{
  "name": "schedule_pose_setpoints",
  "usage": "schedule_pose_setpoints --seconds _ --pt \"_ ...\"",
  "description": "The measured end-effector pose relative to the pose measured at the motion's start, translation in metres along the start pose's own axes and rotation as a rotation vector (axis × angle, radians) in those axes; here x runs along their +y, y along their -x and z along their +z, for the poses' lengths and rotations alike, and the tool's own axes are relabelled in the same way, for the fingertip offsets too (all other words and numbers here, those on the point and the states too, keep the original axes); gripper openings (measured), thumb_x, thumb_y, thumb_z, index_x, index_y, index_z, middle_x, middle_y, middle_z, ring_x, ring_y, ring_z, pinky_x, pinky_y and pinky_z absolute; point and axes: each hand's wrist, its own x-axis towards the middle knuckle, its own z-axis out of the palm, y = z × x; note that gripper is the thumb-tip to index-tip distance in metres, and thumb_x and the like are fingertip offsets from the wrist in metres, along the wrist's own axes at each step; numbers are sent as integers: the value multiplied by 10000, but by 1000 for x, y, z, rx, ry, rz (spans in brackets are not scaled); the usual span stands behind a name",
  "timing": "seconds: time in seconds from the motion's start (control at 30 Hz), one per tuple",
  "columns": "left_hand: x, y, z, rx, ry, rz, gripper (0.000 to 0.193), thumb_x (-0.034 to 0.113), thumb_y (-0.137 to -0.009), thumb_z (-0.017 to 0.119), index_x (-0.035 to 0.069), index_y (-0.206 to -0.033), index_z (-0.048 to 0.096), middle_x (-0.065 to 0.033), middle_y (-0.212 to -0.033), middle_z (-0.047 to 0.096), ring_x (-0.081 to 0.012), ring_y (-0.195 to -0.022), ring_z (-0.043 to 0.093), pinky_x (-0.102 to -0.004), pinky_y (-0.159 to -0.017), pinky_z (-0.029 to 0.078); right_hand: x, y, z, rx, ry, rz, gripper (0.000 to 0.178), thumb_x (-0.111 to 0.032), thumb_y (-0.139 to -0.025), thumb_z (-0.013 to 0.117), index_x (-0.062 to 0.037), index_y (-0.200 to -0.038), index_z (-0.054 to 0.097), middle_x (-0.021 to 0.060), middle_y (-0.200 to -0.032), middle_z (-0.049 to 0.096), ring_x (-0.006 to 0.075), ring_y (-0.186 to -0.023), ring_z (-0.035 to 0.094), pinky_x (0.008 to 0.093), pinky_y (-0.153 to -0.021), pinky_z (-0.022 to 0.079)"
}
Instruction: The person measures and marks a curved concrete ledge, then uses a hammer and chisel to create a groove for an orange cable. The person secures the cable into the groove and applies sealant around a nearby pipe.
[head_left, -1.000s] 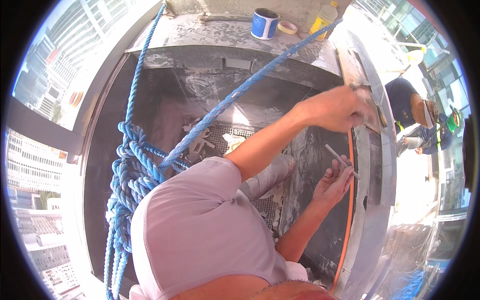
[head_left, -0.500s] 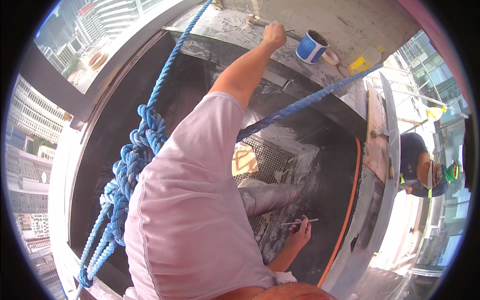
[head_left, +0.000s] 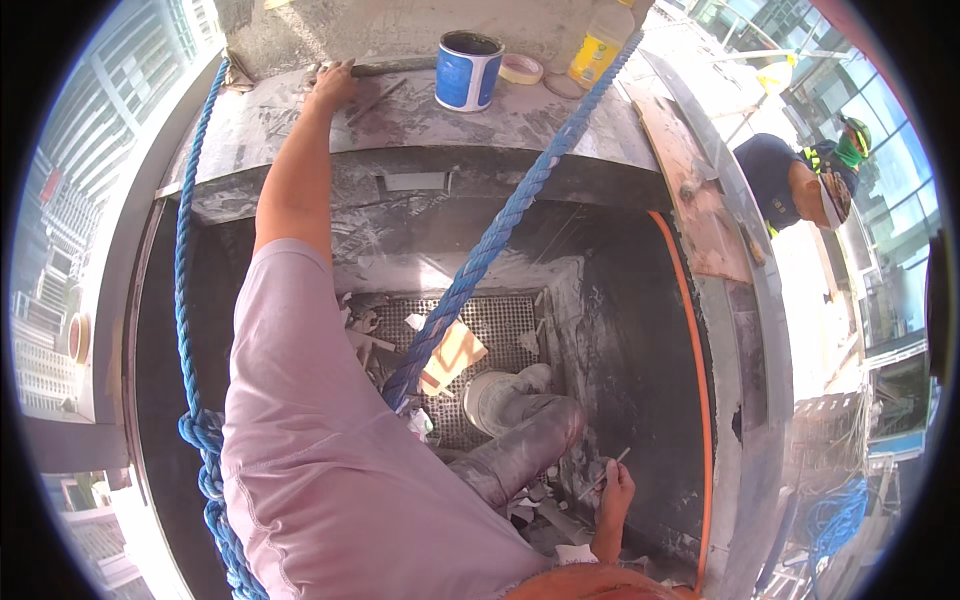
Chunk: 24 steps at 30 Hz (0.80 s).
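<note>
My left arm stretches far forward to the ledge [head_left: 270, 105], where my left hand [head_left: 333, 86] rests with bent fingers beside the end of a long grey bar [head_left: 390, 68]. What lies under those fingers is hard to make out. A thin dark stick [head_left: 375, 100] lies on the ledge just right of this hand. Low on the right, my right hand [head_left: 615, 490] pinches a thin grey stick [head_left: 604, 474], which points up and to the right. My bent leg, in a dusty grey trouser leg [head_left: 530, 430], stands inside the dark recess.
A blue and white can [head_left: 468, 72], a tape roll [head_left: 520, 68] and a yellow-labelled bottle [head_left: 597, 48] stand on the ledge. A thick blue rope [head_left: 510, 215] crosses diagonally; another [head_left: 185, 250] hangs left. An orange hose [head_left: 695, 330] runs along the right wall. A co-worker [head_left: 795, 180] bends outside.
My view has turned, so the ledge and can appear further left. My left hand has shifted left along the ledge, away from the can. My right hand still holds its stick, now tilted more steeply.
</note>
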Motion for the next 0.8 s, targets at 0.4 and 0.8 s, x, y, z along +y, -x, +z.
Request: schedule_pose_setpoints --seconds 0.4,0.8 --pt "38 21 -44 361 262 -435 460 388 -1066 574 194 -1473 665 -180 -1366 675 -408 -1296 631 -512 -1114 479 47 42 -37 93 169 -133 278 -281 -1083 647 -25 -1095 756 -33 -756 606 59 -631 548 250 -520 478" --pt "393 263 -371 549 58 1126 470 -3 -907 703 139 -1354 728 -21 -1365 685 -285 -1370 600 -519 -1126 466 -227 181 -12 112 -118 -991 262 -138 -1098 601 18 -904 682 93 -873 664 144 -752 625 327 -685 524"
